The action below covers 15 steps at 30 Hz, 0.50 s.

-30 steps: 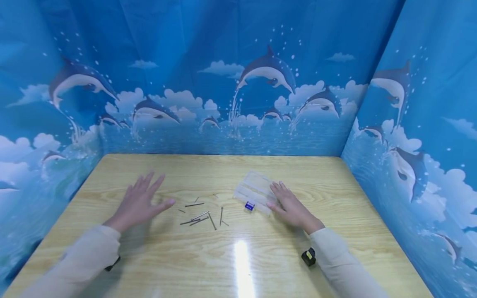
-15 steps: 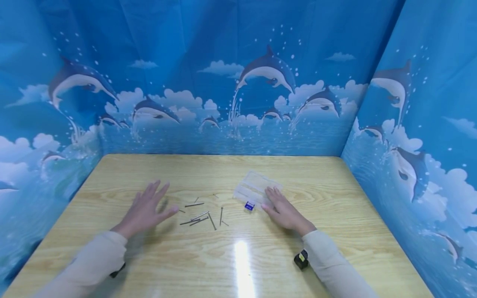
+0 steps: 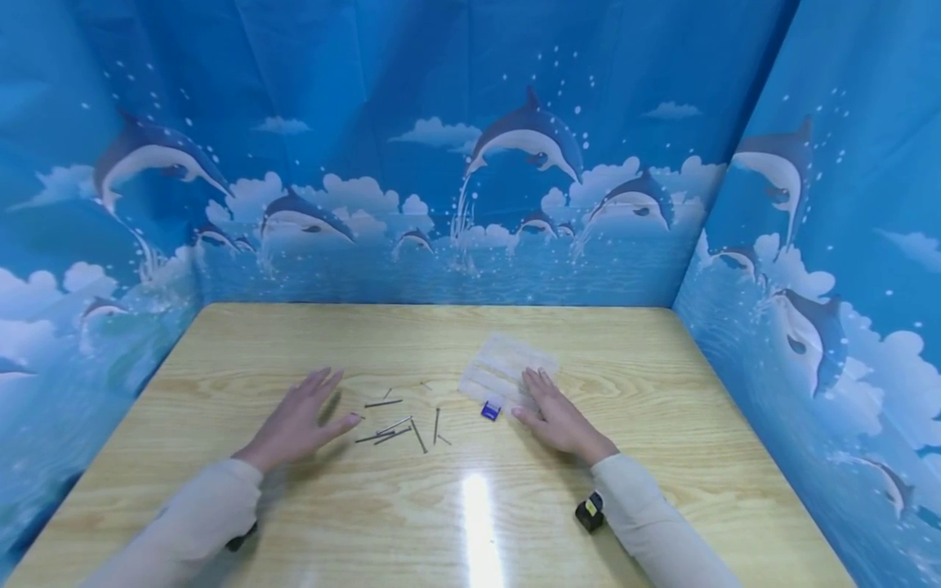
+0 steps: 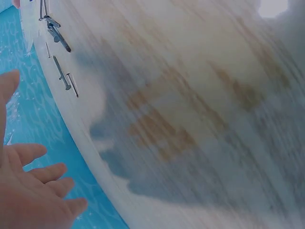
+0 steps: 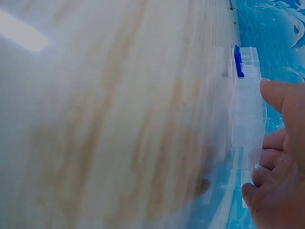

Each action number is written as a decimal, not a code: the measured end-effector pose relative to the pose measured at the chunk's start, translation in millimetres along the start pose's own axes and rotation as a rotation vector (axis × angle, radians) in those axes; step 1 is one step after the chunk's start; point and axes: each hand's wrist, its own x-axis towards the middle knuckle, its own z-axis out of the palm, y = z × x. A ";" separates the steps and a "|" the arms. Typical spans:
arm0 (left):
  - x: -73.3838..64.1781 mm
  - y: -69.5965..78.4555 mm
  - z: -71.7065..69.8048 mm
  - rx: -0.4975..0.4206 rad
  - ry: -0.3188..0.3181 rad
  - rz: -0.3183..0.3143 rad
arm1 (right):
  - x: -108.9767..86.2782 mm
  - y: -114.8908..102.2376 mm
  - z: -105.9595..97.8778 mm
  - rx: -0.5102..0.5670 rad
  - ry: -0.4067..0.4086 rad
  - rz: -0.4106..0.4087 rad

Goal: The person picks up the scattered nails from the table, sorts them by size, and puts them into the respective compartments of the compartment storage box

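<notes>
My left hand [image 3: 297, 420], fingers straight and spread, is over the table just left of a loose group of metal nails [image 3: 383, 403]. It holds nothing; its shadow falls on the wood in the left wrist view. Some nails are long and thick, others short and thin. Right of the nails lies a clear plastic compartment box [image 3: 500, 359] with a blue latch [image 3: 491, 411] on its near side. My right hand [image 3: 564, 420] has its straight fingers over the box's right side. In the right wrist view, thumb and fingers lie along the clear box [image 5: 248, 114], overlapping its edge.
The wooden table [image 3: 603, 539] ends at a blue dolphin-print curtain [image 3: 412, 147] at the back and on both sides. A bright light reflection [image 3: 479, 523] shows on the near part of the tabletop. Each wrist wears a small black device [image 3: 590, 513].
My left hand has moved right and nearer, toward the nails. The right hand has shifted left over the box. The latch appears slightly nearer; the nails have stayed put.
</notes>
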 end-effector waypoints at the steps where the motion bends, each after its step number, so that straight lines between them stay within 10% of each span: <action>1: 0.1 -0.1 0.4 -0.011 -0.004 0.000 | -0.2 -0.4 -0.2 0.005 -0.003 0.004; 15: 12.9 2.4 13.6 -0.229 0.030 0.004 | -0.8 -3.0 -1.8 0.007 -0.016 0.014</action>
